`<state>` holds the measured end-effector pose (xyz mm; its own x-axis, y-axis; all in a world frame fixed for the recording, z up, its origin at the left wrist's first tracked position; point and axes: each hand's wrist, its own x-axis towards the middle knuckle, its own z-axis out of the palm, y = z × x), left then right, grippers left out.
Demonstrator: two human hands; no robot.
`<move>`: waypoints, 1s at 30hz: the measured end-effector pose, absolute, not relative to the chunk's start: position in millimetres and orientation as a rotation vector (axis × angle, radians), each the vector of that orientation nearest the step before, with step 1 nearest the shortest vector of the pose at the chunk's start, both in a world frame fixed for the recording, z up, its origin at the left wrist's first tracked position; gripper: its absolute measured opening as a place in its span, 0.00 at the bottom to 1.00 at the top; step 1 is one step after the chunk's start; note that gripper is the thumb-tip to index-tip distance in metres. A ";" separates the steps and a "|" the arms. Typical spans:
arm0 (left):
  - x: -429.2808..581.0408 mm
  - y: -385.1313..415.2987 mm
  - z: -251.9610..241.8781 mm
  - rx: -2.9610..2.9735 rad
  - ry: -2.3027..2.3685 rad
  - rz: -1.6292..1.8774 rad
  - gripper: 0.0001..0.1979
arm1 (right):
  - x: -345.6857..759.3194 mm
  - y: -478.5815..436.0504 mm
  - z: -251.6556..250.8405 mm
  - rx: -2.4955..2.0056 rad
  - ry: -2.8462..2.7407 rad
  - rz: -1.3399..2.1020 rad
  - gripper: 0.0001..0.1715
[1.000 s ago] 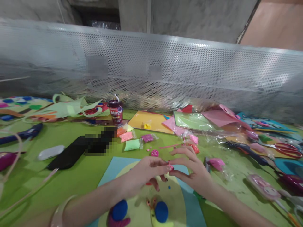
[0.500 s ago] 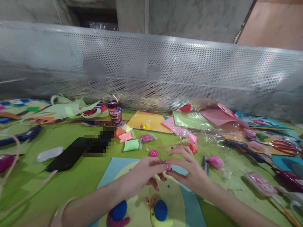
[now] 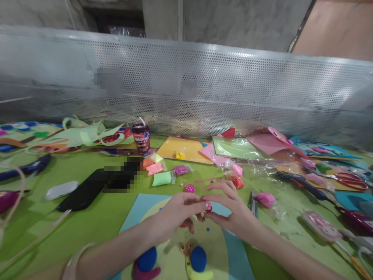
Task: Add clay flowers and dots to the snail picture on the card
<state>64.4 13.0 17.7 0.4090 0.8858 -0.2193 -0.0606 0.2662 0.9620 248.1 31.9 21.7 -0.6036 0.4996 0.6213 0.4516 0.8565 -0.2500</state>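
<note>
My left hand (image 3: 177, 212) and my right hand (image 3: 231, 206) meet over a craft board. Between their fingertips is a small pink piece of modelling clay (image 3: 208, 206); both hands pinch it, the right between thumb and index finger. Below them lies the light-blue board (image 3: 236, 252) with a pale yellow round area (image 3: 175, 268). On it are two clay snails: one with a blue shell (image 3: 198, 259) and yellow body, another with a blue shell (image 3: 147, 259) and purple body, partly behind my left forearm. A pink dotted clay disc (image 3: 190, 188) rests just beyond the board.
Clay packets, green (image 3: 162, 178) and purple (image 3: 181, 170) among them, lie beyond the board. A black phone (image 3: 83, 192) and white case (image 3: 62, 190) are left; a drink cup (image 3: 141, 139) stands behind. Red-handled scissors (image 3: 351, 181) and a utility knife (image 3: 253, 204) are right.
The fingertips have shifted slightly around the pink clay piece, and more of it shows now. My left hand's lower fingers have curled in a little. Otherwise things lie as before.
</note>
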 end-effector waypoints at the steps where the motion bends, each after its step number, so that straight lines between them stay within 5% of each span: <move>1: 64.4 13.4 17.2 1.115 0.950 0.782 0.12 | 247.8 31.5 21.4 -0.692 -2.313 0.084 0.11; 8: 65.0 13.7 15.4 1.019 0.947 0.820 0.19 | 249.4 32.3 19.4 -0.709 -2.287 0.076 0.08; 18: 64.2 13.6 18.2 1.130 0.949 0.772 0.15 | 247.8 31.2 21.0 -0.721 -2.307 0.085 0.12; 30: 51.9 7.0 26.4 1.295 1.036 0.745 0.21 | 240.7 24.4 38.7 -0.963 -2.211 0.620 0.10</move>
